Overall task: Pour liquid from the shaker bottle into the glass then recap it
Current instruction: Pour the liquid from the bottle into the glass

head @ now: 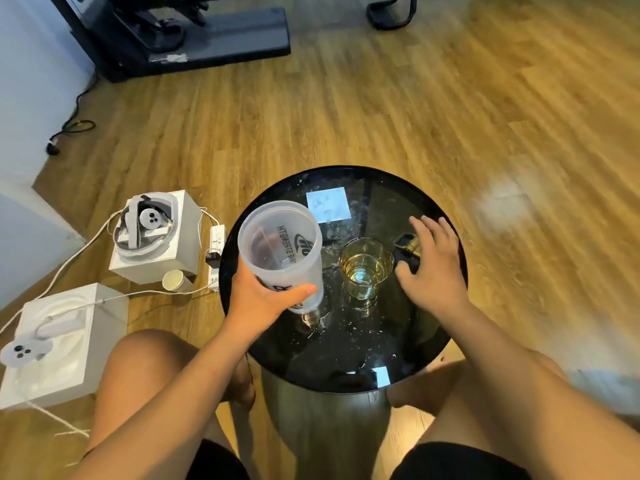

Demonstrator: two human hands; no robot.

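My left hand (266, 299) grips the translucent shaker bottle (280, 244), uncapped and standing near upright at the left of the round black table (433, 341). Its open mouth faces me and it looks nearly empty. Just right of it stands a clear glass (366, 268) holding yellowish liquid. My right hand (431, 268) rests fingers spread over the black cap (406, 244), which lies right of the glass; most of the cap is hidden under the hand, so I cannot tell whether the fingers grip it.
Droplets wet the glossy tabletop. On the wooden floor to the left sit two white boxes (152, 237) with headset gear, a power strip (216, 258) and cables. Exercise equipment (180, 32) stands at the back. My knees flank the table.
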